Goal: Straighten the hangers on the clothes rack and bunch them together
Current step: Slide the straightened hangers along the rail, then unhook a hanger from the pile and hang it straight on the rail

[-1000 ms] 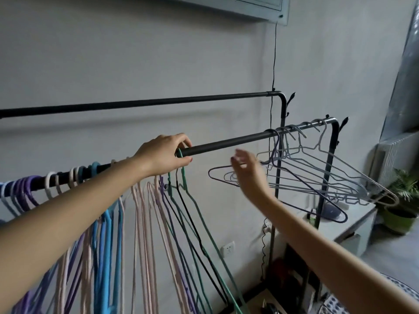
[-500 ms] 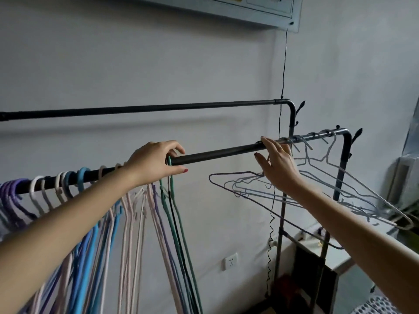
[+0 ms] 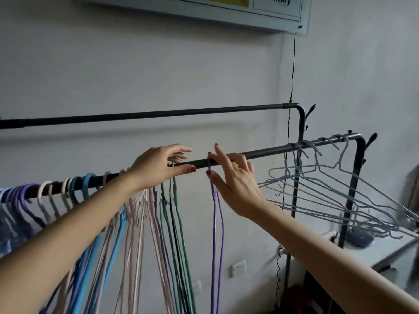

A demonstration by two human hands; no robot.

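**Hands meet at the front rail**

Two bare forearms reach up from the bottom corners toward the front rail [image 3: 260, 152]. The left hand [image 3: 158, 168] rests over the rail, fingers loosely extended and thumb stretched along under it, just above the green hanger [image 3: 175, 200] at the end of a dense bunch [image 3: 95, 214] hanging left along the rail. Just right of it, the right hand [image 3: 233, 177] pinches the hook of a purple hanger [image 3: 216, 223] on the rail between thumb and fingertips, index finger raised. The purple hanger hangs a little apart from the bunch. Further right along the rail, grey wire hangers [image 3: 328, 191] hang splayed and tilted by the corner post. Behind the rail runs a back rail [image 3: 158, 114], then the wall with a socket [image 3: 237, 267] and a cord [image 3: 292, 71].
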